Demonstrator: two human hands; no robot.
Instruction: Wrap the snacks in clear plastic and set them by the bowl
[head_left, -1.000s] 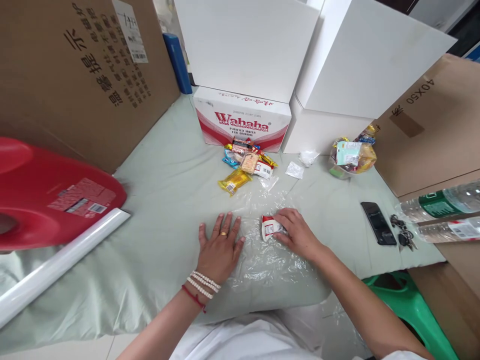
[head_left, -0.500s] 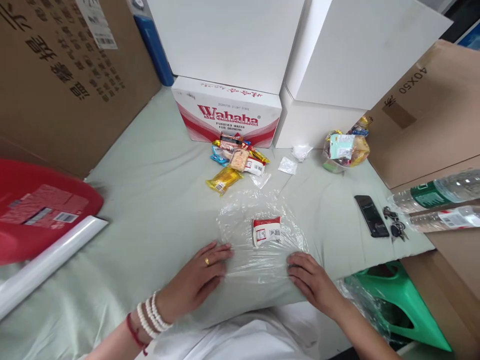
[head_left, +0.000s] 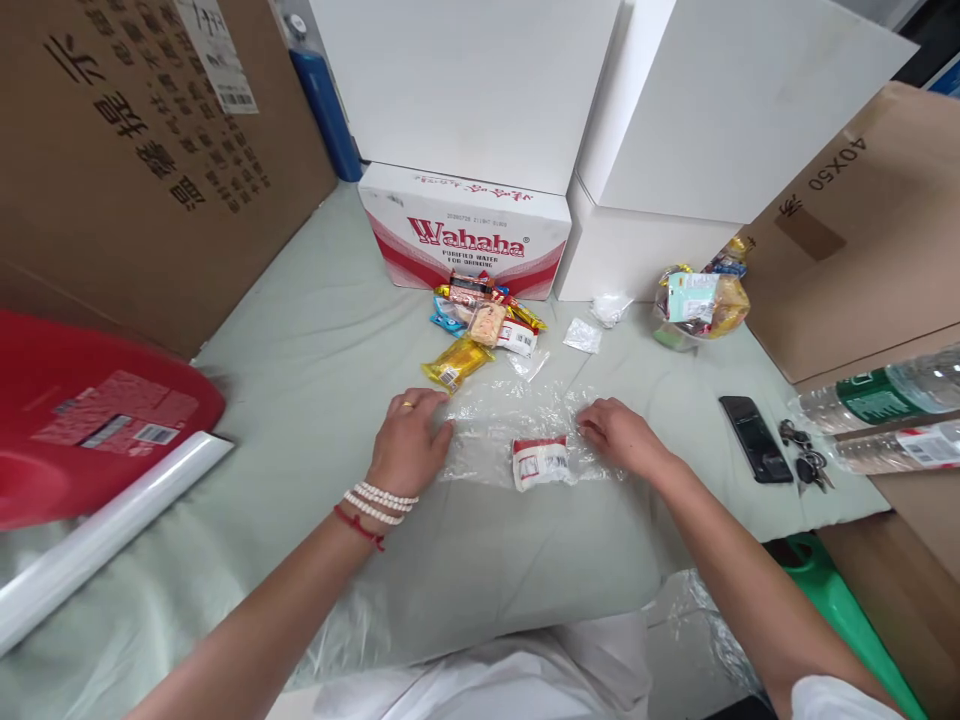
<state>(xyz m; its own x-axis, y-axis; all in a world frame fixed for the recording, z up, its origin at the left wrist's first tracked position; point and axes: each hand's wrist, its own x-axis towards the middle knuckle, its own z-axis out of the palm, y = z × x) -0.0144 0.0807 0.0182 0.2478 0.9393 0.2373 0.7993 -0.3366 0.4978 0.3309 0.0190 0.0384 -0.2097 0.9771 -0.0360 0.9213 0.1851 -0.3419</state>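
A sheet of clear plastic film (head_left: 487, 455) lies crinkled on the cloth-covered surface. A small red-and-white snack packet (head_left: 540, 465) rests in its middle; I cannot tell whether a layer of film covers it. My left hand (head_left: 411, 440), with a ring and bead bracelets, is closed at the film's left side, its fingers curled at the edge. At the right side, my right hand (head_left: 622, 435) is closed on the film too, fingertips bent inward. Just beyond the film lies a yellow packet (head_left: 457, 362) beside a heap of wrapped snacks (head_left: 487, 322).
A white-and-red water carton (head_left: 465, 235) stands behind the snacks. Foil scraps (head_left: 583, 336) and a clear bowl of snacks (head_left: 694, 305) sit to its right. A phone (head_left: 755, 440), keys (head_left: 810, 465) and bottles (head_left: 900, 395) are at right; a red container (head_left: 105, 420) is at left.
Both hands have moved away from me, from the film's near corners towards its far part. The film's near edge has gone up with them, and the film covers less of the surface.
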